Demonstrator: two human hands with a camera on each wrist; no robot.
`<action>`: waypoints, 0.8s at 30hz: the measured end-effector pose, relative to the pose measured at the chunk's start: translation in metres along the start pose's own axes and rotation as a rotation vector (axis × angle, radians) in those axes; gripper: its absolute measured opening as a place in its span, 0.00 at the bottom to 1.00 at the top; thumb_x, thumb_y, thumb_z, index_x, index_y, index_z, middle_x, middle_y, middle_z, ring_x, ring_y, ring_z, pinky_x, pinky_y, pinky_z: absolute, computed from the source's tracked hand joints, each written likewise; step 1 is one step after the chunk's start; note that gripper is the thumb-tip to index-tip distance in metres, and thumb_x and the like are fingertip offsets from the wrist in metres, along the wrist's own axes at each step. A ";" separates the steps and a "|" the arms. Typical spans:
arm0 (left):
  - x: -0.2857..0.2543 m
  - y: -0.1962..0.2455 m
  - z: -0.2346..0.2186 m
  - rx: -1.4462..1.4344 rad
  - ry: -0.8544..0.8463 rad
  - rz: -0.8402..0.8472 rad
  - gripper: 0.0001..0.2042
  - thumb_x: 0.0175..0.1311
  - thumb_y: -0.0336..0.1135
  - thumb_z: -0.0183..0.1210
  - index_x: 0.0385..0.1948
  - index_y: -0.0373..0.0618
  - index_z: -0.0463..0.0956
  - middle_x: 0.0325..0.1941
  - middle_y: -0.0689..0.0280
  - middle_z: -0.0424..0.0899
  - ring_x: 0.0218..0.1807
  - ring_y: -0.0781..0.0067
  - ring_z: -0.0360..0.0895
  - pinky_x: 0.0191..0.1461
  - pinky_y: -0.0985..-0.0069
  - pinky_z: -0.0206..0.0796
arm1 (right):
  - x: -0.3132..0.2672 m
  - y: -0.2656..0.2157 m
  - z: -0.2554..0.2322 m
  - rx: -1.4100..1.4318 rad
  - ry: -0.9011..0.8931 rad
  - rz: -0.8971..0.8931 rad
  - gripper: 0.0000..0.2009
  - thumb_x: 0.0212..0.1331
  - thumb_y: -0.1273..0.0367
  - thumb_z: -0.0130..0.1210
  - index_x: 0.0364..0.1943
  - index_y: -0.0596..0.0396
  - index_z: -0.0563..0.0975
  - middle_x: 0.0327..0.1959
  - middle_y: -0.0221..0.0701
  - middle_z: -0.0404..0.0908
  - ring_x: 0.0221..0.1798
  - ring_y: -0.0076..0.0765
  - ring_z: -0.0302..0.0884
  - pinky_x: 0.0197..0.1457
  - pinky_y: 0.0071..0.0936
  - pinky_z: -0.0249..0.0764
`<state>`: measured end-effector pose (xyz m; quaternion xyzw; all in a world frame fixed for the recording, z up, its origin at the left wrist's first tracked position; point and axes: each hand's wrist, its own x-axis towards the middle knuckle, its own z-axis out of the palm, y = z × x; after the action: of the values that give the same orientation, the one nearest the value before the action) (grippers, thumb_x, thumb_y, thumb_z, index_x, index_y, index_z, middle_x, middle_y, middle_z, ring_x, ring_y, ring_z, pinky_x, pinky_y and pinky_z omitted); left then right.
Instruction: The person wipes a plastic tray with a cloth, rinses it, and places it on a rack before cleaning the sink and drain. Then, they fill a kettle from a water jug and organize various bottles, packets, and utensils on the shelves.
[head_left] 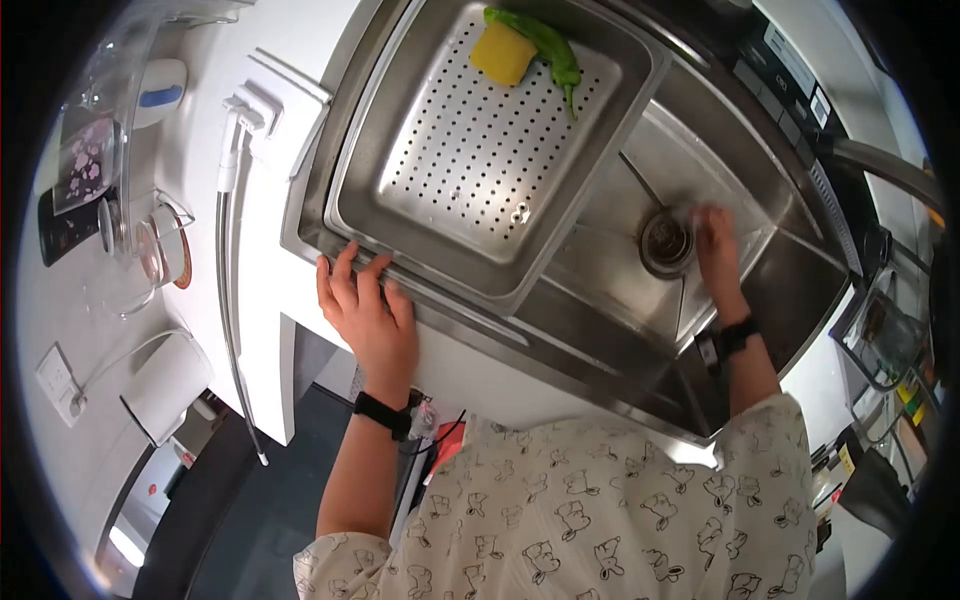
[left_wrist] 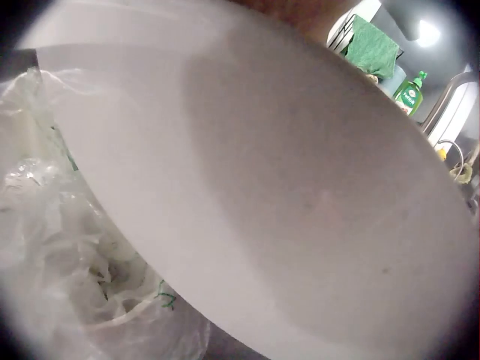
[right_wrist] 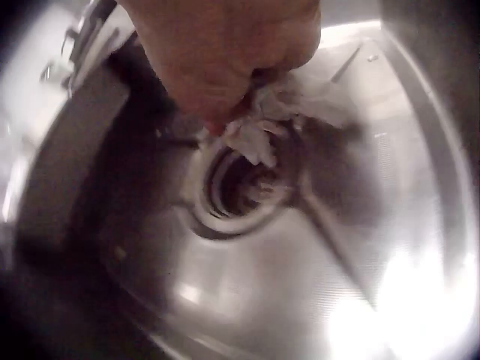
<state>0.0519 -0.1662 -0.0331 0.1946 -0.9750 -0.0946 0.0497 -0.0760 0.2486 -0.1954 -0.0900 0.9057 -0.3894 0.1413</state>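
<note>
In the head view, my left hand (head_left: 372,322) rests with its fingers spread on the front edge of the sink, beside the perforated steel tray (head_left: 425,215). My right hand (head_left: 722,262) is down in the sink basin (head_left: 600,270), just right of the round drain (head_left: 666,243). The right wrist view shows this hand (right_wrist: 232,56) with curled fingers, pinching a crumpled whitish scrap (right_wrist: 255,142) above the drain opening (right_wrist: 236,187); what the scrap is, I cannot tell. My left hand's fingers are out of sight in the left wrist view.
A yellow block (head_left: 502,54) and a green pepper (head_left: 545,42) lie at the tray's far end. The faucet (head_left: 885,165) stands at the right. Below the white counter edge (left_wrist: 300,187) hangs a plastic bag (left_wrist: 97,255); a green bottle (left_wrist: 409,96) and green cloth (left_wrist: 373,49) are beyond.
</note>
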 end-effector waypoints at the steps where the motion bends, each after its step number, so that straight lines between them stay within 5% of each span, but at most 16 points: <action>1: -0.001 0.000 0.000 0.004 -0.006 0.006 0.11 0.56 0.30 0.46 0.38 0.44 0.75 0.57 0.61 0.67 0.65 0.48 0.50 0.64 0.55 0.44 | 0.021 -0.036 0.002 0.059 0.095 -0.006 0.20 0.46 0.81 0.50 0.47 0.54 0.72 0.47 0.40 0.71 0.57 0.48 0.63 0.60 0.37 0.60; 2: 0.000 -0.001 0.002 -0.001 0.010 0.015 0.11 0.56 0.30 0.46 0.38 0.44 0.75 0.57 0.61 0.67 0.65 0.48 0.50 0.64 0.55 0.44 | 0.045 -0.069 0.008 0.119 0.194 -0.014 0.20 0.48 0.81 0.50 0.49 0.54 0.71 0.50 0.42 0.71 0.58 0.48 0.62 0.61 0.38 0.59; 4: -0.002 -0.002 0.001 0.003 0.026 0.030 0.11 0.55 0.30 0.46 0.38 0.44 0.75 0.57 0.61 0.67 0.65 0.48 0.51 0.64 0.55 0.44 | 0.094 -0.067 0.048 -0.307 0.361 -0.465 0.14 0.61 0.72 0.44 0.50 0.58 0.70 0.55 0.35 0.68 0.58 0.34 0.65 0.59 0.26 0.61; 6: -0.001 -0.003 0.002 -0.007 0.027 0.029 0.11 0.55 0.30 0.47 0.37 0.44 0.75 0.56 0.61 0.67 0.65 0.48 0.51 0.64 0.55 0.44 | 0.127 -0.031 0.108 0.099 0.122 -0.212 0.22 0.52 0.75 0.52 0.55 0.58 0.67 0.63 0.44 0.59 0.64 0.50 0.56 0.66 0.35 0.55; 7: -0.001 -0.004 0.003 -0.002 0.029 0.027 0.10 0.55 0.30 0.47 0.37 0.45 0.75 0.56 0.62 0.67 0.65 0.48 0.51 0.64 0.55 0.45 | 0.129 -0.062 0.104 0.103 0.120 -0.217 0.22 0.52 0.75 0.52 0.55 0.58 0.67 0.63 0.44 0.59 0.64 0.50 0.56 0.66 0.35 0.55; 9: 0.001 -0.002 0.004 -0.004 0.034 0.008 0.10 0.55 0.30 0.47 0.37 0.45 0.75 0.56 0.62 0.67 0.65 0.48 0.51 0.64 0.55 0.45 | 0.123 -0.122 0.102 0.253 -0.117 0.068 0.21 0.55 0.71 0.49 0.55 0.58 0.67 0.63 0.43 0.60 0.65 0.50 0.55 0.66 0.35 0.55; 18: -0.002 -0.003 0.004 -0.001 0.023 0.015 0.10 0.55 0.30 0.47 0.36 0.45 0.75 0.56 0.62 0.67 0.65 0.48 0.51 0.64 0.55 0.44 | 0.073 -0.177 0.106 -0.243 -1.059 -0.138 0.20 0.57 0.66 0.47 0.54 0.57 0.68 0.59 0.42 0.64 0.63 0.50 0.57 0.64 0.35 0.58; 19: -0.001 -0.003 0.003 -0.002 0.019 0.008 0.10 0.55 0.30 0.47 0.36 0.46 0.76 0.56 0.62 0.67 0.65 0.48 0.51 0.64 0.55 0.45 | 0.068 -0.177 0.106 -0.245 -1.060 -0.142 0.20 0.57 0.66 0.47 0.54 0.57 0.68 0.59 0.42 0.64 0.63 0.50 0.57 0.64 0.35 0.58; 21: -0.002 -0.003 0.004 -0.005 0.020 0.009 0.10 0.55 0.30 0.47 0.36 0.46 0.76 0.56 0.61 0.67 0.65 0.47 0.51 0.64 0.55 0.45 | 0.051 -0.166 0.108 -0.320 -1.194 -0.364 0.16 0.58 0.67 0.47 0.51 0.51 0.71 0.57 0.38 0.67 0.62 0.47 0.60 0.62 0.36 0.60; 23: -0.001 -0.005 0.003 -0.029 0.020 0.013 0.10 0.54 0.29 0.48 0.36 0.46 0.76 0.56 0.60 0.67 0.65 0.47 0.51 0.63 0.55 0.45 | 0.015 -0.100 0.102 -0.243 -0.815 -0.923 0.14 0.55 0.69 0.46 0.46 0.47 0.73 0.58 0.34 0.66 0.60 0.44 0.61 0.60 0.37 0.62; 24: -0.001 -0.004 0.002 -0.014 0.036 0.010 0.10 0.54 0.29 0.48 0.36 0.46 0.76 0.56 0.60 0.67 0.65 0.47 0.51 0.63 0.55 0.45 | 0.005 -0.088 0.079 -0.331 -0.920 -0.854 0.14 0.54 0.70 0.46 0.46 0.48 0.73 0.57 0.33 0.67 0.60 0.43 0.62 0.60 0.37 0.62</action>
<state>0.0538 -0.1695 -0.0362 0.1909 -0.9743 -0.0978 0.0691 -0.0506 0.1333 -0.1837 -0.6203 0.6853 -0.1881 0.3319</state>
